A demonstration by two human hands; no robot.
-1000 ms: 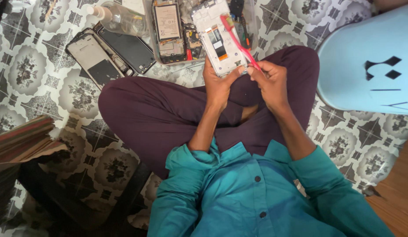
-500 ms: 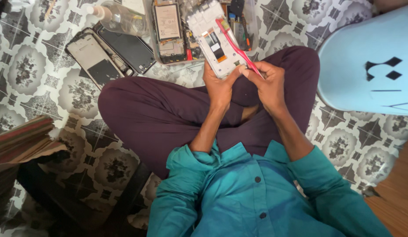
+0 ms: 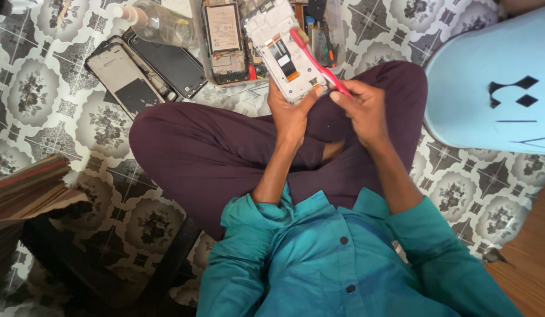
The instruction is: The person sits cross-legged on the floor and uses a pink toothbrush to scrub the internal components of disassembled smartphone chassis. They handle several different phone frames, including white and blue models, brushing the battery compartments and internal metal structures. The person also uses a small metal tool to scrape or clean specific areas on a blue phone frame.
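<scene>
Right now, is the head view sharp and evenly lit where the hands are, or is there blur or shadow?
Head view: the opened phone frame in the left hand and the red tool in the right hand look sharp and evenly lit; dark shadow only at lower left; wide-angle bending at the edges.

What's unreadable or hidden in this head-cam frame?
- Red tool: its handle end is buried in the right hand.
- Opened phone: its lower edge is covered by the left hand; the small parts inside are too small to tell.
- Clear tray and bottle: cut off by the top edge.
- Light blue stool: cut off by the right edge.
</scene>
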